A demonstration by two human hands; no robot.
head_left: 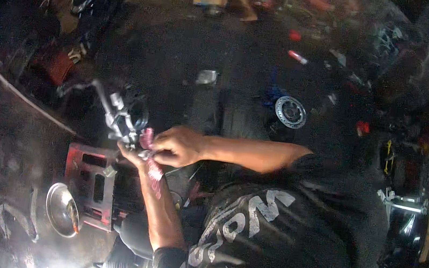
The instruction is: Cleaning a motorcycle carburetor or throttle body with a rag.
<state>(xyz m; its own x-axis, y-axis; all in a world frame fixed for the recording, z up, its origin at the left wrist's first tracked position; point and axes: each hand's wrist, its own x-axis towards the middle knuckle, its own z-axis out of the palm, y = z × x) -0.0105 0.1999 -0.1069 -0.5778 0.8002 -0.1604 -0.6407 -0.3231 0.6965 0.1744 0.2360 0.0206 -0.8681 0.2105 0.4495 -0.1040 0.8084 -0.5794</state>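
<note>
Metal part point(119, 119) is held up in the air, its lower end gripped in the left hand point(134, 157). Right hand point(178, 144) pinches the pink cloth point(155, 171) right beside that end. Reads as a wipe-down, though blur hides exact finger contact. To do it well: keep the left grip firm, turn the part rather than the wrists, work the cloth into the recesses (gather that loose tail first, it could snag), refold to a clean face often.
</note>
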